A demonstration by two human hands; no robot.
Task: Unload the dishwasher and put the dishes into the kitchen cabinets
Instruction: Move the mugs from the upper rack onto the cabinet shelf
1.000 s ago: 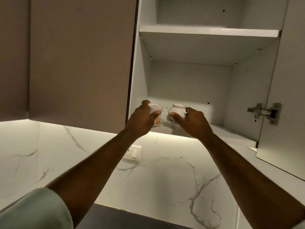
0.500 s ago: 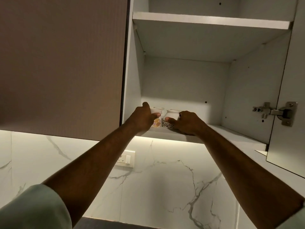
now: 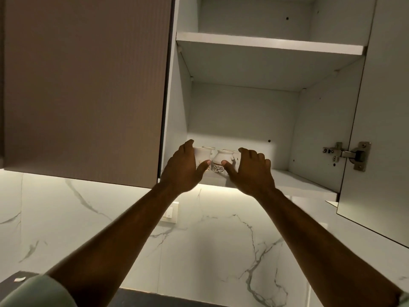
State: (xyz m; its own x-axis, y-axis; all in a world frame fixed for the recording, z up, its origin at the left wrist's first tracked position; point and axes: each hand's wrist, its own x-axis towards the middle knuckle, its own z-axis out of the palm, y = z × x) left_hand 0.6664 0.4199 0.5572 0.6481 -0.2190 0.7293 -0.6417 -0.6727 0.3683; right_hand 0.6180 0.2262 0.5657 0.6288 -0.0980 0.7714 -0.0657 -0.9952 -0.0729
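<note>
Nearest the viewer, both forearms are raised towards the open cabinet (image 3: 243, 111). At their ends the left hand (image 3: 182, 168) and right hand (image 3: 251, 170) are held apart with fingers spread and thumbs pointed inward; neither is clamped on anything. Between the thumbs two cups (image 3: 221, 159) are set upright on the lower shelf (image 3: 294, 180), near its front edge. Whether the thumbs touch them cannot be told. The placing step is judged all but done. Next, the hands are to be drawn clear without knocking the cups.

Left cup (image 3: 201, 154) mostly behind left hand (image 3: 181, 171), cabinet door (image 3: 387, 129) cropped at right
</note>
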